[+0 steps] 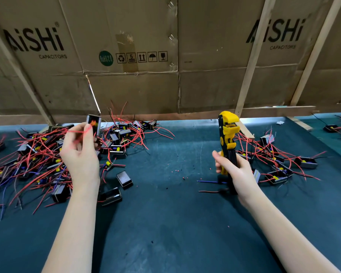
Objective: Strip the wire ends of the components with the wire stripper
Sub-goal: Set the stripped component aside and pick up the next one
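My left hand point(80, 152) holds a small black boxed component point(94, 123) raised above the left pile, with its red wire looped over my fingers. My right hand point(234, 170) grips the handles of a yellow and black wire stripper point(227, 134), held upright with its jaws at the top. The stripper and the held component are well apart. A large pile of components with red and blue wires point(37, 154) lies to the left. A smaller pile point(278, 162) lies to the right of the stripper.
The dark teal table mat point(165, 213) carries tiny red insulation bits point(176, 171) in its middle. Flattened cardboard boxes point(136, 56) and wooden slats point(252, 62) wall off the back. More components point(332, 128) lie at the far right.
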